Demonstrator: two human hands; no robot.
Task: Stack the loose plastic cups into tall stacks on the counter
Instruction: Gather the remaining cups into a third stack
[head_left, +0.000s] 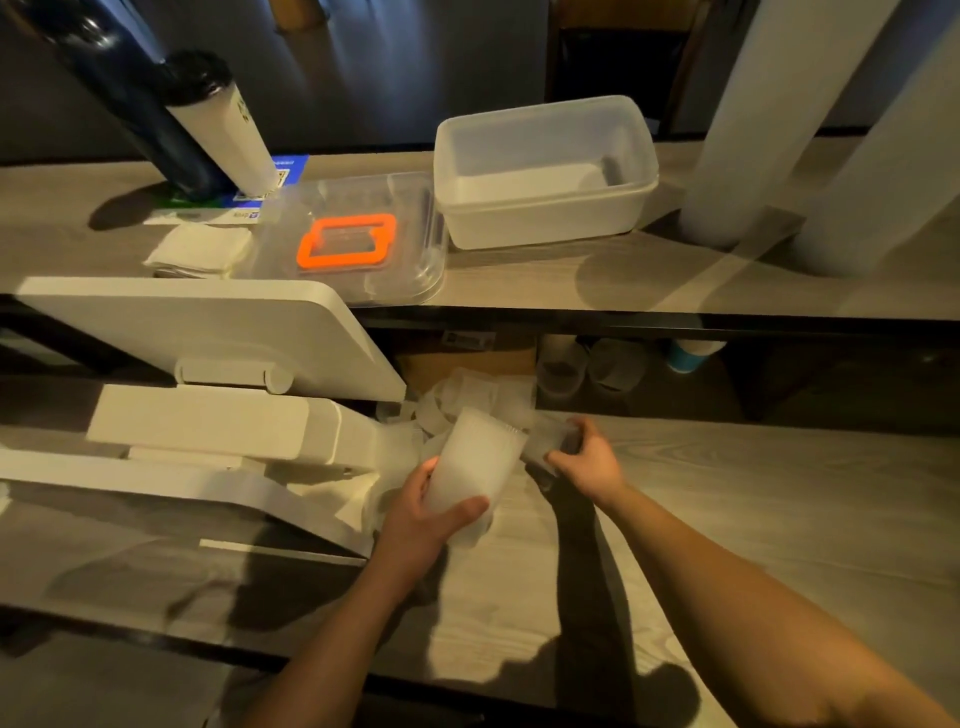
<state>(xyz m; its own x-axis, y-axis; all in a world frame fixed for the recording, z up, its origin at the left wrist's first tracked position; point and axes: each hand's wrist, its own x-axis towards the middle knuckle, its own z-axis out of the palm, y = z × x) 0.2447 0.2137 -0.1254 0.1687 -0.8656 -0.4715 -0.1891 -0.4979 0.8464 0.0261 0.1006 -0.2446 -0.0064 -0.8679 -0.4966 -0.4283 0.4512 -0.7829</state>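
On the lower counter (727, 519), left to right: left hand (421, 525) wrapped round a short nested cup stack (475, 470), tilted, rims away; right hand (589, 457) clasping one blurred clear cup (550, 439) beside it. Loose cups (457, 402) piled behind, count unclear. Judged early: no tall stack stands yet.

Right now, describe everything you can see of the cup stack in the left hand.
The cup stack is a short nest of frosted, translucent plastic cups, its ridged rims bunched at the upper right end. It lies tilted, rims pointing up and away, base toward the person. The left hand grips its lower part, thumb across the front. It is held just above the wood-grain counter, in front of a heap of loose cups. Beside it, the right hand holds another clear cup.
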